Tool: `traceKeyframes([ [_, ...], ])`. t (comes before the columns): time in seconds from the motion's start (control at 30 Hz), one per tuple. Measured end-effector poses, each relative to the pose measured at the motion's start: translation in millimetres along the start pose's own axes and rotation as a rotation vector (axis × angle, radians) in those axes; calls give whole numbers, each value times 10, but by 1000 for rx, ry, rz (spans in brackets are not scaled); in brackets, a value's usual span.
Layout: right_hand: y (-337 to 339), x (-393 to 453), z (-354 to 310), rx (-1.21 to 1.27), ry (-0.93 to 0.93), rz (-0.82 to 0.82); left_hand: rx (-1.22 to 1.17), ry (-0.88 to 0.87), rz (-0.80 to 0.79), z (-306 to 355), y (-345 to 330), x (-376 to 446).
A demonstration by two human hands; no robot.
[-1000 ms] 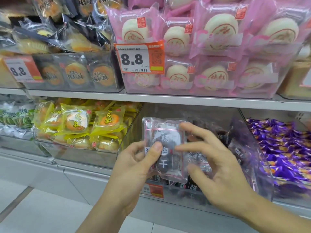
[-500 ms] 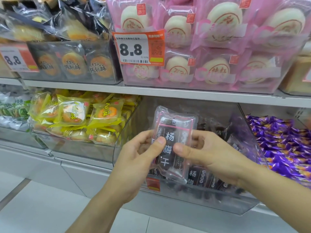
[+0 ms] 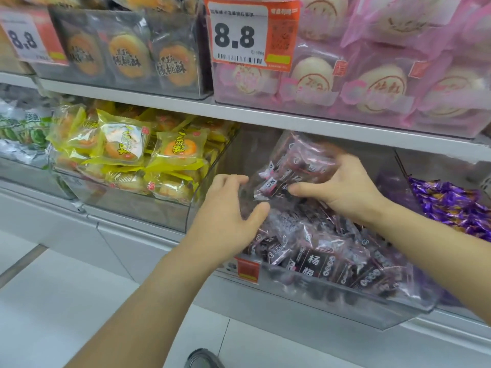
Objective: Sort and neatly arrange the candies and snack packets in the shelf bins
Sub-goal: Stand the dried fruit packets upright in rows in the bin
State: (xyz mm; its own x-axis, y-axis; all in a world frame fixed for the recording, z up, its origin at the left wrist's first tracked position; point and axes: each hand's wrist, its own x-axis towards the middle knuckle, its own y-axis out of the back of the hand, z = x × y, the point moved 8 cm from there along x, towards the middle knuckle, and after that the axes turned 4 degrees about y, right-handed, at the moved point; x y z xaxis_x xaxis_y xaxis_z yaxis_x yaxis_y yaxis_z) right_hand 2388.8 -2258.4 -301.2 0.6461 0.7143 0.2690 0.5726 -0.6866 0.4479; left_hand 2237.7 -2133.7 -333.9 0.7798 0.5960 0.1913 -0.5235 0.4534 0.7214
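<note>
I see clear shelf bin [image 3: 332, 296] heaped with dark plum packets [image 3: 316, 261]. Right hand [image 3: 342, 189] grip clasps small bundle of packets [image 3: 295, 168] above heap, toward bin's back. Left hand [image 3: 228, 216] grip released, fingers loose against bundle. I judge film light, soft, slippery; best pinched by sealed edges.

The dark packet [image 3: 295, 168] in the right hand [image 3: 337, 187] was motion-blurred, its print unreadable. The left hand [image 3: 225, 221] hid part of the clear bin [image 3: 372, 312]. A shoe [image 3: 203, 358] was cut off by the bottom edge, the purple candies [image 3: 451, 205] by the right.
</note>
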Motion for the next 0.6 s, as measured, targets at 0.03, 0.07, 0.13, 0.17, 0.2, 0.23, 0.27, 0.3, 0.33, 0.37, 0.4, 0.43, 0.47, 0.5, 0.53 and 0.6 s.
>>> traceKeyframes([
  [0.03, -4, 82, 35, -93, 7, 17, 61, -6, -35, -30, -72, 37],
  [0.07, -22, 163, 59, -166, 10, 25, 115, -13, -74, -53, -148, 71],
  [0.13, -87, 321, 67, -266, 42, 31, 247, -28, -153, -66, -278, 120],
  [0.17, -120, 408, 84, -295, 45, 32, 319, -39, -184, -59, -322, 140],
  [0.2, -146, 484, 105, -311, 32, 33, 377, -53, -208, -50, -352, 155],
  [0.23, -174, 593, 190, -329, -10, 33, 409, -63, -228, -45, -372, 170],
  [0.27, -196, 679, 278, -354, -71, 28, 418, -64, -248, -40, -385, 181],
  [0.3, -217, 762, 385, -361, -137, 17, 414, -56, -270, -44, -401, 191],
  [0.33, -249, 841, 503, -343, -195, -4, 408, -48, -294, -50, -415, 196],
  [0.37, -292, 906, 596, -307, -237, -29, 408, -41, -314, -57, -424, 202],
  [0.4, -337, 958, 648, -284, -256, -55, 410, -38, -328, -65, -430, 207],
  [0.43, -394, 1005, 667, -271, -248, -87, 411, -36, -339, -72, -435, 215],
  [0.47, -459, 1057, 664, -276, -223, -118, 409, -37, -348, -79, -439, 223],
  [0.5, -518, 1098, 651, -294, -205, -136, 407, -38, -356, -83, -442, 226],
  [0.53, -576, 1115, 613, -336, -186, -142, 406, -40, -364, -85, -445, 227],
  [0.6, -701, 1139, 616, -423, -186, -160, 403, -42, -379, -96, -451, 236],
])
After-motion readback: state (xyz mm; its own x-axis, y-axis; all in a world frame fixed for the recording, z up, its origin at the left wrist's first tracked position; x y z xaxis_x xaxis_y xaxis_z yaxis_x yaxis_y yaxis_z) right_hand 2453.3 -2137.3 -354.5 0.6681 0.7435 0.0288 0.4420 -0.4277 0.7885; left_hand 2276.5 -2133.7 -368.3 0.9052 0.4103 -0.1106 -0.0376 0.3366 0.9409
